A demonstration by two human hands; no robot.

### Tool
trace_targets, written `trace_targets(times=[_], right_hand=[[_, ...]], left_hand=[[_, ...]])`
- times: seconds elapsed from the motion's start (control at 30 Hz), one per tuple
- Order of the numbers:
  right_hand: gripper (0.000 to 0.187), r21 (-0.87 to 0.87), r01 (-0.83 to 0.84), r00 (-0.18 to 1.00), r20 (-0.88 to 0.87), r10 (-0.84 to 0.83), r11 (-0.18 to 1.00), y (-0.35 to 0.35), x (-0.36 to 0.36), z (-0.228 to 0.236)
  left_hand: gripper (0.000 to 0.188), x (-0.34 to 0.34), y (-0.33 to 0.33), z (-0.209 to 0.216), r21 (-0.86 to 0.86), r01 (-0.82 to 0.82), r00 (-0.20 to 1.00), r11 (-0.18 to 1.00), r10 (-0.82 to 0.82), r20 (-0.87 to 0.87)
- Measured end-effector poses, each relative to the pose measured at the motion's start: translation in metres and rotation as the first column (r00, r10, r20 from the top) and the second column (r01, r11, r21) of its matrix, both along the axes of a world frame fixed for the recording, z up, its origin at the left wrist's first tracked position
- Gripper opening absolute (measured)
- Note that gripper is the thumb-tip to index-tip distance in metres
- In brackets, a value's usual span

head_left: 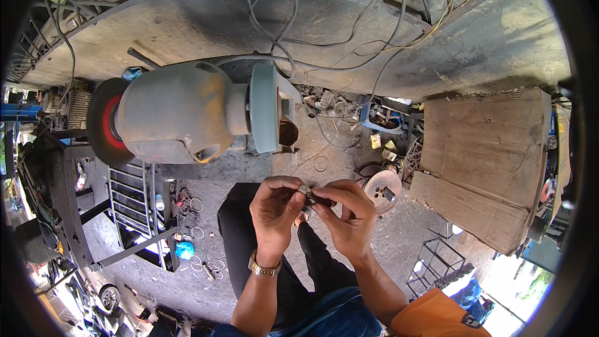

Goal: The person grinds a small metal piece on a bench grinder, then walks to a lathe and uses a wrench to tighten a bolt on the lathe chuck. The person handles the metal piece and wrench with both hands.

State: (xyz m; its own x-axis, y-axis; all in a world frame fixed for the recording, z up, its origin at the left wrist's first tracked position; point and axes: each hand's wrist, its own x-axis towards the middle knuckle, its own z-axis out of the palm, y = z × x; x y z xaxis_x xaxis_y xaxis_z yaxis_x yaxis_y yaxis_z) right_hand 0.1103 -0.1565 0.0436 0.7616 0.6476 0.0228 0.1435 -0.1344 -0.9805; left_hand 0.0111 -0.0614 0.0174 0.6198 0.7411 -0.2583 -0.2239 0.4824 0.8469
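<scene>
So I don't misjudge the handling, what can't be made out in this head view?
Small greyish piece: full shape, hidden by the fingers of the bare left hand and bare right hand.
Blue plastic bin: contents too small and shadowed to identify.
Brown corrugated cardboard sheet: hides whatever lies directly behind it.
Orange fabric sleeve: cut off by the lower edge.

Small greyish piece (304, 190) mostly covered by left-hand fingers (281, 182) and right-hand fingers (343, 195); full shape unreadable. Bits inside the blue rectangular plastic bin (381, 129) too small to ID. Orange fabric sleeve (433, 317) cut off at lower edge.
</scene>
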Motion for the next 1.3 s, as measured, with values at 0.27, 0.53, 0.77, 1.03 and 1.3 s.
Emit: trace_targets(times=[0.27,0.53,0.77,1.03,1.3], right_hand=[[0.027,0.040,-0.015,0.998,0.056,0.013,0.999,-0.002,0.003,-0.001],[0.019,0.091,-0.029,0.991,0.136,0.017,0.995,0.002,0.007,-0.003],[0.027,0.039,0.002,0.989,-0.148,0.004,0.999,-0.003,0.010,-0.025],[0.015,-0.295,-0.060,0.887,-0.455,-0.085,0.954,0.030,0.042,-0.208],[0.011,-0.435,-0.071,0.984,0.116,0.134,0.898,0.100,0.053,-0.366]], left_hand=[[0.021,0.002,0.003,0.001,0.038,0.019,0.998,0.999,-0.022,0.060],[0.021,0.002,0.008,-0.005,0.119,0.042,0.983,0.992,-0.062,0.171],[0.018,0.001,0.008,-0.005,0.087,0.021,1.000,0.996,-0.021,0.005],[0.010,-0.014,0.023,-0.010,0.286,0.344,0.819,0.894,-0.136,-0.558],[0.017,-0.039,0.020,-0.024,0.217,0.308,0.797,0.926,-0.127,-0.590]])
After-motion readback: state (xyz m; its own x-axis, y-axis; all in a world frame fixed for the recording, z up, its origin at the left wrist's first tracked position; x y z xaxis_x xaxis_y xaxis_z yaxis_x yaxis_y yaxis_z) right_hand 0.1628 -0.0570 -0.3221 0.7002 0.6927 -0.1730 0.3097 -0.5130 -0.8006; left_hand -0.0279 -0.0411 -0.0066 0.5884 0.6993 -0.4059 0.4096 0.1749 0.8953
